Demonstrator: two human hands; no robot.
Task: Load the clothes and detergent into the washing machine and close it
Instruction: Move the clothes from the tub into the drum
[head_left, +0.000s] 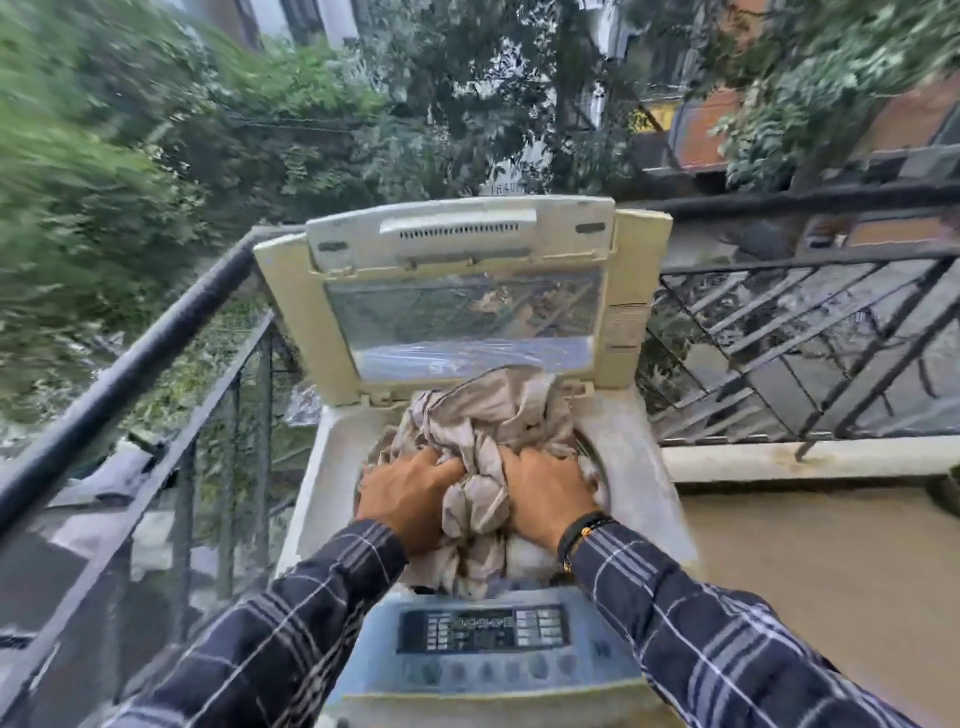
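Head view looks down on a top-loading washing machine (626, 457) on a balcony, its lid (291, 317) tipped up and back at 12 o'clock, and its control panel (483, 629) at 6 o'clock, nearest the person. A crumpled beige bundle of clothes (483, 410) sits in the mouth of the tub and heaps above the rim, not yet down inside. The bundle's long axis runs from 12 to 6 o'clock, with a twisted tail of it passing down between the two wrists. The left hand (410, 493) is on the 9 o'clock side and the right hand (545, 488) on the 3 o'clock side. Both have their fingers curled into the cloth and gripping folds of it, knuckles up. They are level with each other, so neither is nearer; the bulk of the bundle lies just beyond them toward 12 o'clock, close under the raised lid. By my reading the step in hand is stuffing the clothes down, and the next push should go straight down and slightly toward 12 o'clock to sink the high far end. No detergent is in sight. A black railing (130, 358) runs along the 9 o'clock side.
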